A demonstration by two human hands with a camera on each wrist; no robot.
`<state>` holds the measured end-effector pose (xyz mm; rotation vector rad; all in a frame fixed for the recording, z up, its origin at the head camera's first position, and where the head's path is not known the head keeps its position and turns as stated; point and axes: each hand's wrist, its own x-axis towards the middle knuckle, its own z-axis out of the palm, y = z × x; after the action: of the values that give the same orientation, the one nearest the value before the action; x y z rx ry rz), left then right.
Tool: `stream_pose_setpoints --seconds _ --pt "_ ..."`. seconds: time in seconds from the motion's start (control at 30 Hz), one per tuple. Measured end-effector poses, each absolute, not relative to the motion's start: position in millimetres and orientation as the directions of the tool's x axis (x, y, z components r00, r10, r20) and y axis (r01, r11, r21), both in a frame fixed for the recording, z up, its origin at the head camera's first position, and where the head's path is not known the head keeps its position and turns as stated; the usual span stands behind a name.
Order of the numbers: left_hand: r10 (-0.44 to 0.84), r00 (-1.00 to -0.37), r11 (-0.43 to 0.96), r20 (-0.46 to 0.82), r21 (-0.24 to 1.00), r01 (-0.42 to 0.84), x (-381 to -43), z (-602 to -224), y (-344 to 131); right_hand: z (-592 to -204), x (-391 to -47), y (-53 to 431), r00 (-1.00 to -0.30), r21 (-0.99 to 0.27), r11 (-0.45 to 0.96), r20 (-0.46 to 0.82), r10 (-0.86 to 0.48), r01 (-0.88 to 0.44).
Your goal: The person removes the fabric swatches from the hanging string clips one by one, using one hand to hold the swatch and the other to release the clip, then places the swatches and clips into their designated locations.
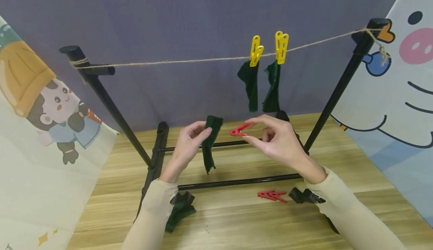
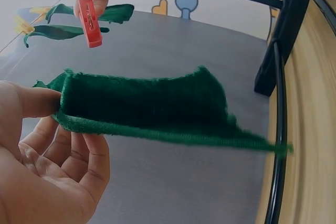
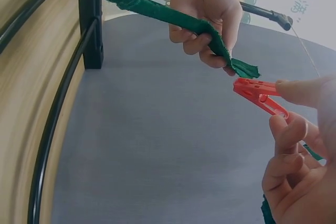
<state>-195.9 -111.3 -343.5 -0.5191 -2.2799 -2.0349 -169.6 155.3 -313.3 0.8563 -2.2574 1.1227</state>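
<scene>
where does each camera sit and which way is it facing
Head: worn on the head, looking forward and down at the line, left hand and right hand; both sleeves show.
Left wrist: worn there, looking past the held green cloth toward the right hand; both hands show partly.
Right wrist: worn there, looking past the held red clothespin toward the left hand; both hands show partly.
Both wrist views share that cloth and clothespin.

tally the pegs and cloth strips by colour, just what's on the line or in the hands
Yellow pegs: 2, both on the line
Red peg: 1, pinched by the right hand
Green strips: 3, two hanging from the line, one in the left hand
Total: 6
</scene>
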Motion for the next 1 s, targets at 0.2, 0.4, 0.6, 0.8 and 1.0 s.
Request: stream_pose_setpoints --seconds 0.2,0.4,0.6,0.8,1.0 --pt "0.217 -0.942 0.098 0.256 0.955 0.282 -192 -348 -112 -322 -169 158 -0.722 -0.543 0.493 0.615 -0.318 -0.68" --pt "0.212 -0.949 0.136 0.235 0.954 0.267 -190 -354 -114 -329 -168 159 -0.733 -0.558 0.49 0.601 -0.319 -0.67" --pt "0.223 -0.95 0.13 0.217 0.96 0.249 -188 -359 -115 -336 -167 162 -0.731 -0.565 0.476 0.602 -0.321 -0.674" --pt "0.231 -0.955 0.125 0.186 0.968 0.219 -185 -365 -117 -343 -165 164 -0.751 -0.592 0.469 0.576 -0.322 -0.656" --pt "0.24 -0.954 0.12 0.177 0.97 0.21 -182 -368 -117 -348 -163 166 -0.761 -0.605 0.465 0.561 -0.326 -0.646"
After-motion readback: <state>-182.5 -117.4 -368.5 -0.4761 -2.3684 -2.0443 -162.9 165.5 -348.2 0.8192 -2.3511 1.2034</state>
